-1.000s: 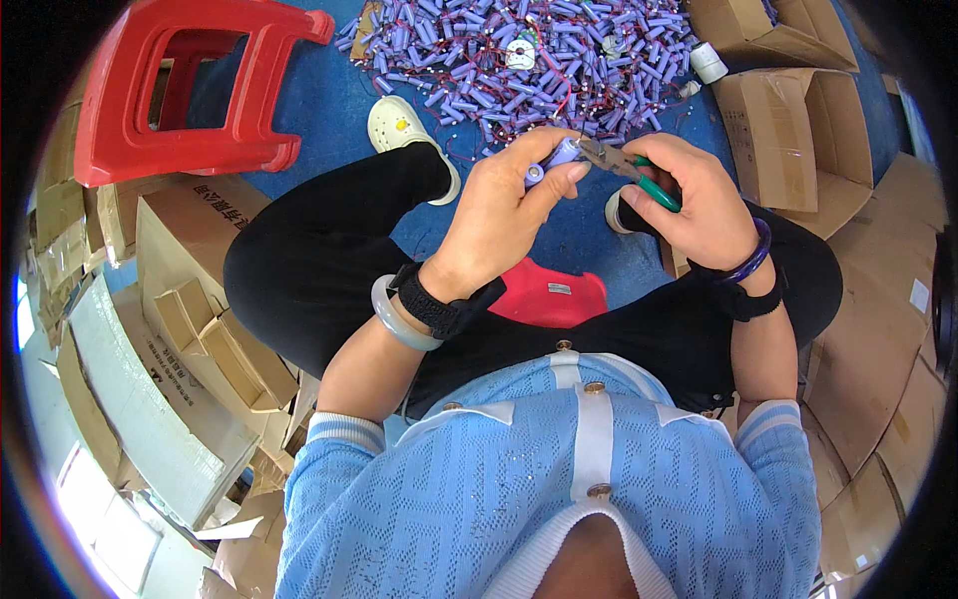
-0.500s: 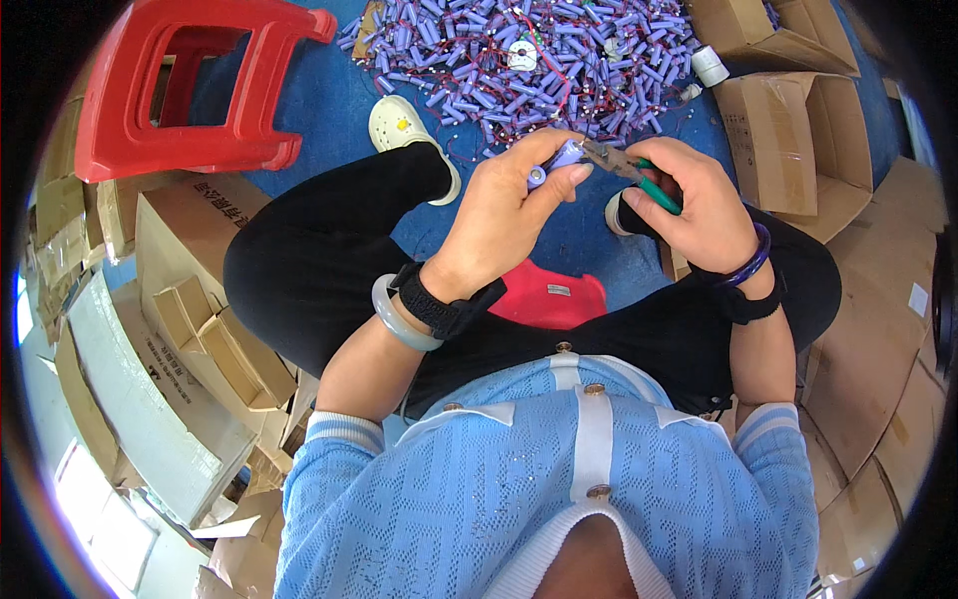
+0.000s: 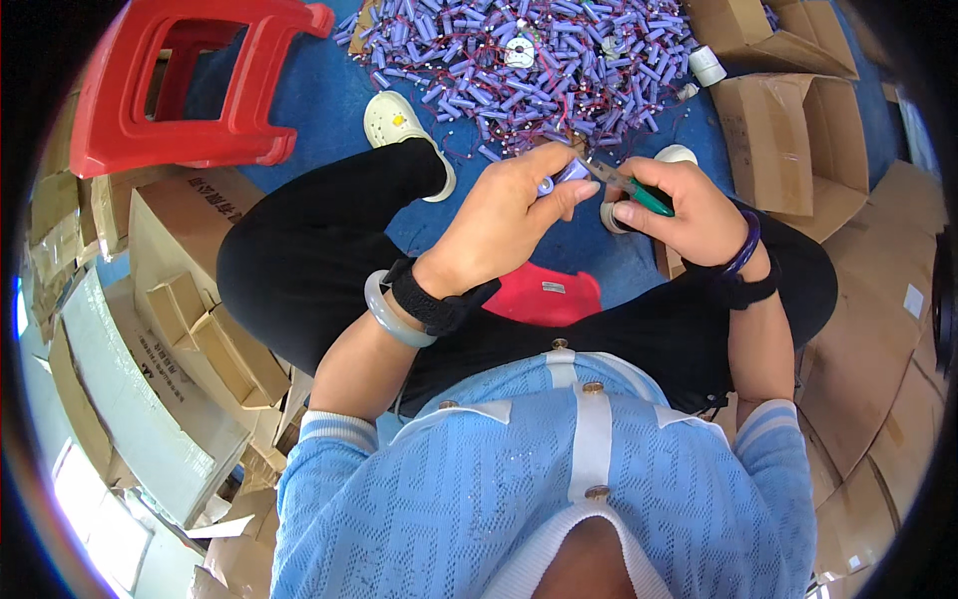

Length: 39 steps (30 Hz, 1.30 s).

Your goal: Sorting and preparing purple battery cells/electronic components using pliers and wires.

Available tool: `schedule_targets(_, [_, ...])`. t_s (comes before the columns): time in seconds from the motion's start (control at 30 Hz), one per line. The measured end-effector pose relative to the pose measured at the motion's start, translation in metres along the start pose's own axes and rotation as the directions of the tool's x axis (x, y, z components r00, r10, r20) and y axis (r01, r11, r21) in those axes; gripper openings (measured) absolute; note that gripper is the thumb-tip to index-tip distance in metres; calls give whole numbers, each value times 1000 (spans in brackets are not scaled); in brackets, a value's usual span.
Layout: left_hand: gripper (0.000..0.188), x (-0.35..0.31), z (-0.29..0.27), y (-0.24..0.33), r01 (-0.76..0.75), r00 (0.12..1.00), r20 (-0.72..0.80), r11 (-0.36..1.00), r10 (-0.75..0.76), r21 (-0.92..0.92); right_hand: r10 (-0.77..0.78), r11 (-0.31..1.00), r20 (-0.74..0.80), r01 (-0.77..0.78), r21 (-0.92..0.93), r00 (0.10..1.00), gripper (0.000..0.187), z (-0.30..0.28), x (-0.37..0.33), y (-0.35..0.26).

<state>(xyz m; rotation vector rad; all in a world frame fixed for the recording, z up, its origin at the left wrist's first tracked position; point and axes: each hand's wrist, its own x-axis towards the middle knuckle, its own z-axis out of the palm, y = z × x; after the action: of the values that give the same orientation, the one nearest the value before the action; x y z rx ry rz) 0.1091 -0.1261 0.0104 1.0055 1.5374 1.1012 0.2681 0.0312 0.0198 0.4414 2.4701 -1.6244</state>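
Note:
My left hand is closed around purple cylindrical battery cells, pinched between thumb and fingers. The end of one cell faces me, and another lies at a slant beside it. From the right, my right hand grips green-handled pliers. Their metal jaws point left and reach the far end of the held cells, close to my left fingertips. Whether the jaws bite on anything there is too small to tell. Both hands are raised in front of my knees.
A large heap of purple battery cells with red wires covers the blue floor ahead. At the upper left stands a red plastic stool. Open cardboard boxes are on the right, with a white roll beside them. More cardboard stands at left.
The pliers have shifted slightly down and turned, with their green handles now closer together. In my left hand the cells have tilted a little. My right hand has moved slightly left.

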Motion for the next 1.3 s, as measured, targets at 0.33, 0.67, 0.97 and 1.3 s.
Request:
schedule_targets(0.33, [19, 0, -12, 1, -217, 962, -211, 957, 175, -194, -37, 572, 255, -189, 798, 966, 31, -13, -3, 13])
schedule_targets(0.67, [28, -5, -42, -4, -288, 868, -487, 704, -94, -649, 666, 536, 439, 22, -844, 603, 32, 70, 46, 92])
schedule_targets(0.97, [35, -14, -70, -12, -404, 871, -490, 593, 18, -696, 257, 833, 52, -194, -518, 965, 35, 123, 120, 164])
schedule_targets(1.3, [32, -7, -68, -6, -309, 813, -539, 623, -218, -719, 317, 690, -174, -352, -632, 932, 21, 212, 189, 171])
